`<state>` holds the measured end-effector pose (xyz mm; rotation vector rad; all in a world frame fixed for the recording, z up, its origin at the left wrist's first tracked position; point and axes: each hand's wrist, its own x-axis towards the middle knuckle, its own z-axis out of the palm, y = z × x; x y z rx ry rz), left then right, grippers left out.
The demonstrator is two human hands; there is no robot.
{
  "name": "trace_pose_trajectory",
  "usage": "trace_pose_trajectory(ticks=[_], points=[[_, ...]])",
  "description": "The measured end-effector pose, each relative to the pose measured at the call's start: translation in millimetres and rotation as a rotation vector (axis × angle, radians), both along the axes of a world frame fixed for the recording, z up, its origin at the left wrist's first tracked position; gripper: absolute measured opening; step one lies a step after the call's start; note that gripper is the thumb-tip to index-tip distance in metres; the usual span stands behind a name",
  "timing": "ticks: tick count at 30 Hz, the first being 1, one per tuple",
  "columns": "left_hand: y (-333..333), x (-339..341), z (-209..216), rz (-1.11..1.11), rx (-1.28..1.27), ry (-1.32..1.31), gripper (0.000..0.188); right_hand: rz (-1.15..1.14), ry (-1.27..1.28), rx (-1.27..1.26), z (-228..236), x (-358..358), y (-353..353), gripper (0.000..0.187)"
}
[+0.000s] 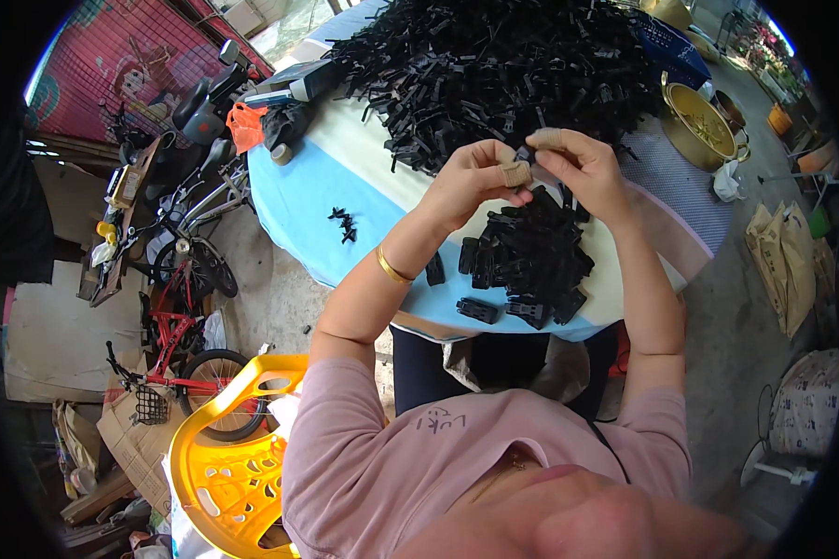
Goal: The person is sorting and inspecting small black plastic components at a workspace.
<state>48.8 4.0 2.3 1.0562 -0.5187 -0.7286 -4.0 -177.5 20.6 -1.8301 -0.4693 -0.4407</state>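
Nearest the camera, a pink short-sleeved shirt [373, 475] covers the person's shoulders and upper arms, with a yellow plastic chair [205, 470], its surface pierced with holes, just to the left. Along the near edge of a curved table [298, 210], spread with a light-blue and white cloth, sits a small pile of black plastic clips [531, 256]; a few loose ones lie just beside it.

Over the far side of this pile the two bare hands meet. The left hand [475, 182], below a gold bangle [393, 265] on the forearm, and the right hand [583, 172] pinch a small dark piece [524, 155] between their fingertips; its exact shape is too small to tell. Tan tape [515, 174] wraps the left thumb and a right finger.

Off to the left on the blue cloth lies a little cluster of black bits [346, 225]. Beyond the hands, a large heap of black plastic parts [522, 79] covers the far part of the table, with a brass-coloured pot [682, 142] to its right and an orange plastic bag [244, 128] to its left.

Farther out, a red bicycle [166, 340] stands on the left, a brown sack [778, 261] on the right, and a pink cartoon-printed panel [112, 61] hangs at the upper left.
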Motion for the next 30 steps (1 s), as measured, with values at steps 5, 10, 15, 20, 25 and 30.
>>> trace_pose_trajectory(ticks=[5, 10, 15, 20, 25, 30], points=[[-5, -9, 1, 0.335, 0.015, -0.259, 0.01, -0.02, 0.108, 0.043, 0, -6, 4, 0.013], [-14, -23, 4, 0.588, 0.067, -0.504, 0.023, 0.01, 0.1, -0.064, 1, -8, 10, 0.013], [-12, -27, 6, 0.485, 0.025, -0.454, 0.026, -0.014, 0.187, -0.07, 8, -14, 13, 0.013], [-13, -26, -2, 0.56, 0.021, -0.676, 0.02, 0.042, 0.212, -0.057, 6, -14, 12, 0.013], [-13, -24, 3, 0.661, 0.112, -1.021, 0.022, 0.041, 0.197, -0.098, 10, -14, 5, 0.011], [-14, -38, 13, 0.347, 0.112, -0.658, 0.032, -0.178, 0.119, -0.093, 12, 0, -47, 0.02]])
